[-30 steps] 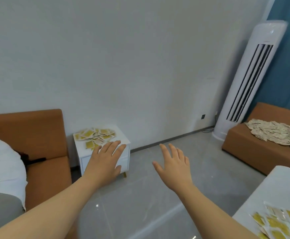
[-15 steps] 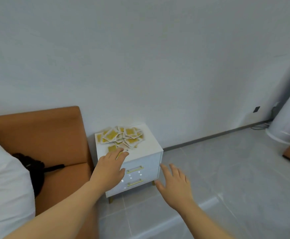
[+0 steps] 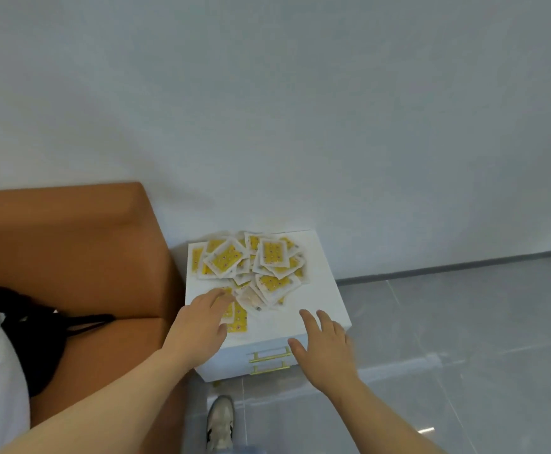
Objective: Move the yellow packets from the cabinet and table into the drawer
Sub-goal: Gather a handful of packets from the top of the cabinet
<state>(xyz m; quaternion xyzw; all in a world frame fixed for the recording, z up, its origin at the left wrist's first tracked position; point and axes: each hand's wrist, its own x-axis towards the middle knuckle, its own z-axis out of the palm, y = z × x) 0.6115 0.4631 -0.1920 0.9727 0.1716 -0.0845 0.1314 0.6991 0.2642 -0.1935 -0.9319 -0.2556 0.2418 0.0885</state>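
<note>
Since half a second ago the view has closed in and tipped down: the plain matt wall (image 3: 300, 109) fills the upper half, the white tower by the right edge has gone, and a pale shoe (image 3: 220, 421) has come in at the bottom. The left hand (image 3: 198, 326) has gone forward over the cabinet's near left corner, and the right hand (image 3: 324, 348) has risen from below the drawer fronts to the front right of its top.

The sofa (image 3: 71, 240) is smooth tan upholstery with squared, padded blocks. The floor (image 3: 464, 339) is glossy grey tile with thin seams. The cabinet (image 3: 320, 290) is a white, flat-faced box. Its two drawers are closed, each with a slim brass bar handle (image 3: 270, 355).

The yellow packets (image 3: 261, 267) lie heaped on the back and middle of the cabinet top: flat, square, white-edged sachets that overlap at all angles.

The left hand's grip is wide and holds nothing, its straight fingers at the heap's near edge; I cannot tell whether they touch. The right hand's grip is also wide, with fingers spread, and holds nothing.
</note>
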